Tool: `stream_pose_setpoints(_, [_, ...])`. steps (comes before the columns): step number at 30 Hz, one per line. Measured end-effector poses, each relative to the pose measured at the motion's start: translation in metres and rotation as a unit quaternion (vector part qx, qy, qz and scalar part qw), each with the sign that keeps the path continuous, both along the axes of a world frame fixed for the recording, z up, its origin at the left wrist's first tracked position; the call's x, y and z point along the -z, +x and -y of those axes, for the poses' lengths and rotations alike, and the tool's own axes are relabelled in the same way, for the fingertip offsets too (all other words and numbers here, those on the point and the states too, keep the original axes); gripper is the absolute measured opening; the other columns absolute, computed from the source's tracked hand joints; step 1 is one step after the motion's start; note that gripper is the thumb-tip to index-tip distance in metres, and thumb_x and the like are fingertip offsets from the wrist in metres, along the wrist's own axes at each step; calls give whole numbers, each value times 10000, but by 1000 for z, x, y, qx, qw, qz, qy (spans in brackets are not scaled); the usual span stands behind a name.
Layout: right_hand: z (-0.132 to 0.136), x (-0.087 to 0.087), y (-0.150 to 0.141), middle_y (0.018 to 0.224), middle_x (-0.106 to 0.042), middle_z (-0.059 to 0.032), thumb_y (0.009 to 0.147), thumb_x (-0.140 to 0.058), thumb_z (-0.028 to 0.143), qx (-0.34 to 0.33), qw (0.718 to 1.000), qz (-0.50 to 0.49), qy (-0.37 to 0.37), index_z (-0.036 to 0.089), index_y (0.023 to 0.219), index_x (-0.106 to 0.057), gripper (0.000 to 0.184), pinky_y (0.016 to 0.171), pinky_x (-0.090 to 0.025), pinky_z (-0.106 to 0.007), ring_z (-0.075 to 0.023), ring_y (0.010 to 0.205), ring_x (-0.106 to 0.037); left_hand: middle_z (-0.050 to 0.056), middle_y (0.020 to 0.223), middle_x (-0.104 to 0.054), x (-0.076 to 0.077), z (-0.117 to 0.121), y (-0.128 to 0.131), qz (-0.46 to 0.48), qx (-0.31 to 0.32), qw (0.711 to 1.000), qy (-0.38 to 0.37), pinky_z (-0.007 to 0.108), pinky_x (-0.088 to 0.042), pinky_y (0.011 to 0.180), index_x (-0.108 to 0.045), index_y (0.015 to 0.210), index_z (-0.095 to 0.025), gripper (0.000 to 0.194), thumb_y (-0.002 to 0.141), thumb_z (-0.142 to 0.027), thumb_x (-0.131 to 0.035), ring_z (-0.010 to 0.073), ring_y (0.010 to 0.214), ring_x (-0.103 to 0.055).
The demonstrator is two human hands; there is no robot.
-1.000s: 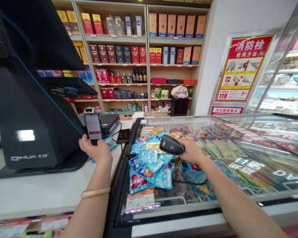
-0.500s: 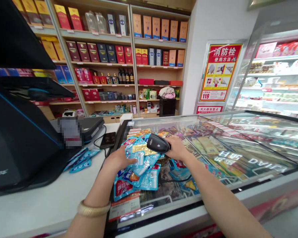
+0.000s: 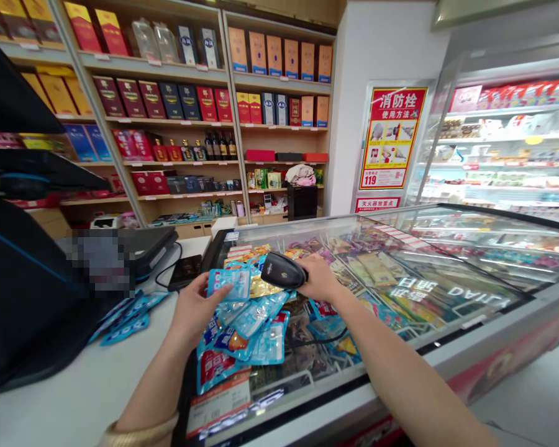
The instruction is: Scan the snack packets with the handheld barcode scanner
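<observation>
Between the thumb and fingers of my left hand (image 3: 196, 304) is a small blue snack packet (image 3: 229, 284), raised just over a pile of similar packets (image 3: 259, 316). My right hand (image 3: 319, 277) is closed around the handle of a black barcode scanner (image 3: 282, 270). The scanner's head points left toward the held packet, a short gap away. Below the scanner, the pile of blue, red and gold packets lies on the glass top of a chest freezer (image 3: 307, 388). A black cable runs over the glass under my right forearm.
Several more blue packets (image 3: 129, 316) lie on the white counter (image 3: 121, 372) beside a dark checkout terminal (image 3: 23, 285). A black phone-like device (image 3: 185, 271) rests near the freezer edge. Shelves of boxed bottles (image 3: 170, 99) stand behind, and a lit chiller (image 3: 507, 149) at the right.
My left hand has lifted a blue packet off the pile and brought it up beside the scanner. My right hand keeps hold of the scanner. The camera view has shifted right.
</observation>
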State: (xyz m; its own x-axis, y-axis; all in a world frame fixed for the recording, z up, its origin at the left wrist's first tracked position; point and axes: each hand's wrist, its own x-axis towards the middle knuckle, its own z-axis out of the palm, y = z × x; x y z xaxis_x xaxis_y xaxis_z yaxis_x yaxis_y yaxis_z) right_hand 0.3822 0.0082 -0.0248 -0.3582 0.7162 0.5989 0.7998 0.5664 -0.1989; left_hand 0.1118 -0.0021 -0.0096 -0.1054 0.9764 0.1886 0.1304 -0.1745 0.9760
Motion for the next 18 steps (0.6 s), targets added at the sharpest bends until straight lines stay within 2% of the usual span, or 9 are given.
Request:
stream_pose_setpoints(4, [2,-1,-2,772,-715,-25,670,-638,253,-11,1000,2,7,208,840,-647,176,716,-338,-293,-209,760,-648,16,817,-714,5,-5,-1,54,-45,997,43,281,-529,654,-660,864,-188,460,510,-440,-811,180,721,-645])
stream_pose_setpoints(9, [4,-1,-5,781,-713,-19,684,-624,244,-35,999,21,3,209,834,-635,153,745,-337,-294,-198,774,-643,33,819,-715,12,-9,0,34,-72,995,60,288,-531,648,-669,884,-171,477,524,-458,-796,198,740,-655])
stream_pose_setpoints(18, [4,0,-7,756,-703,-23,700,-639,273,-36,999,27,5,206,884,-659,197,730,-318,-300,-208,794,-644,27,784,-713,11,-6,3,4,-86,994,71,302,-538,682,-677,888,-159,450,548,-438,-769,206,760,-660])
